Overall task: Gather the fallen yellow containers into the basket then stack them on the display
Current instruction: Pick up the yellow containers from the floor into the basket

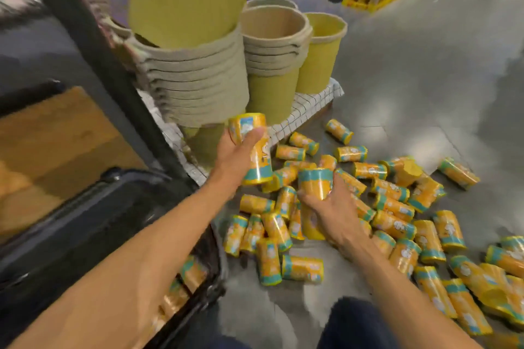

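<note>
Glossy grey concrete floor [425,79]; stacked tan tubs [198,79] on checked cloth [312,102]

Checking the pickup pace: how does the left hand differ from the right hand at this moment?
The left hand is raised clear of the fallen containers, near the stacked tubs; the right hand is down among them. The left hand's container is off the floor; the right hand's container sits low against that pile. Both hands grip yellow, teal-banded containers.

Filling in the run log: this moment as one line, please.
phase: gathering | left hand: holds yellow containers | right hand: grips a container | basket: a few inside | floor: many scattered
</note>
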The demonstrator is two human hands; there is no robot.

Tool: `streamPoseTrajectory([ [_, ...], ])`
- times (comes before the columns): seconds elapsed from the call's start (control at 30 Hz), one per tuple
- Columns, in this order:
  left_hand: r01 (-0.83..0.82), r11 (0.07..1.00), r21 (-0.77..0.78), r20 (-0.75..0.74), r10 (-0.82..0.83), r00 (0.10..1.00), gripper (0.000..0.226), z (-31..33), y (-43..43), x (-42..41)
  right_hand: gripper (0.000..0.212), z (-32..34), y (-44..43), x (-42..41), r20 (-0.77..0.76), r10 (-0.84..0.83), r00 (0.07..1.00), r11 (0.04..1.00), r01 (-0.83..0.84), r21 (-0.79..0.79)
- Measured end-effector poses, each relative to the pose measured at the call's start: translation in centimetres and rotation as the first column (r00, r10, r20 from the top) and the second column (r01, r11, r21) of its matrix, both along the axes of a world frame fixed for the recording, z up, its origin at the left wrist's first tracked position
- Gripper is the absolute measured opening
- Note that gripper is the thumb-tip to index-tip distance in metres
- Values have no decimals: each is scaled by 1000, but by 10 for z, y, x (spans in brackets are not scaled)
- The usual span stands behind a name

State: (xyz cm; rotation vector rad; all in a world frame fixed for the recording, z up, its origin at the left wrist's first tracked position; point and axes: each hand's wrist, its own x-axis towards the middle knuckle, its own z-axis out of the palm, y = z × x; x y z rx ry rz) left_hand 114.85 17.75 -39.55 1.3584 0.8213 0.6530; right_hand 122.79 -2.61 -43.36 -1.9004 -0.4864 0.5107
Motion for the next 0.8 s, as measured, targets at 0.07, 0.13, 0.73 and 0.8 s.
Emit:
streamPoseTrajectory([
  [0.07,-74,997,-6,29,75,997,18,13,22,-43,45,17,39,-22,-19,97,995,995,-96,20],
  [0.13,-170,984,-51,21,172,985,11,15,37,-91,41,28,75,-48,-49,190,981,981,-188,47],
  [0.73,-628,772,96,-795,440,419,95,-143,106,-454,84,-38,254,-326,-367,840,400,180,-843,-507],
  [0.8,-560,818,133,-838,395,378,88,-147,103,-454,77,-57,255,-354,-423,839,341,45,-819,-571],
])
